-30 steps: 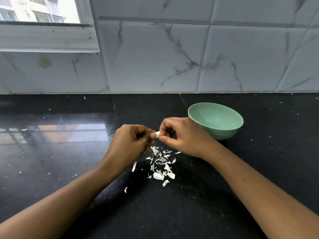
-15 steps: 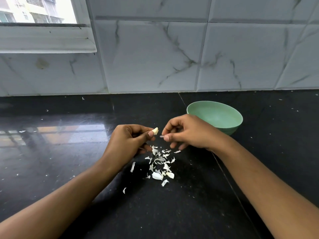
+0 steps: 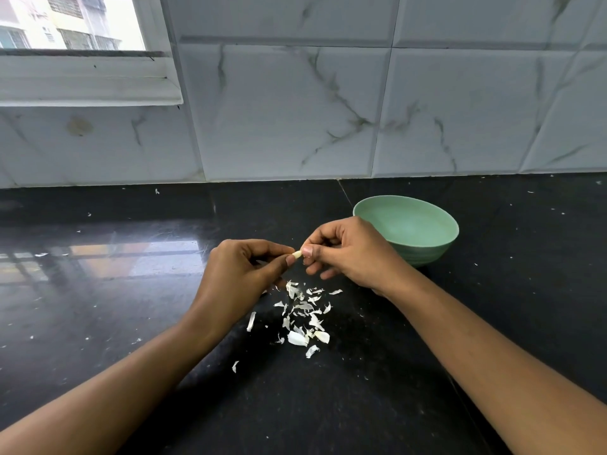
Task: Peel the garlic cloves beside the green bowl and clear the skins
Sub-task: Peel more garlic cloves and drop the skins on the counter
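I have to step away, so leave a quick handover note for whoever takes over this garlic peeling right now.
Left hand: pinching one end of a garlic clove.
Right hand: fingertips on the clove's other end, above the black countertop.
Green bowl: right of the hands, nothing visible inside.
Garlic skins: scattered on the counter under and in front of the hands.
Done: some peeling, judging by the skins.
Left: finish this clove, then clear the skins. No other cloves visible.
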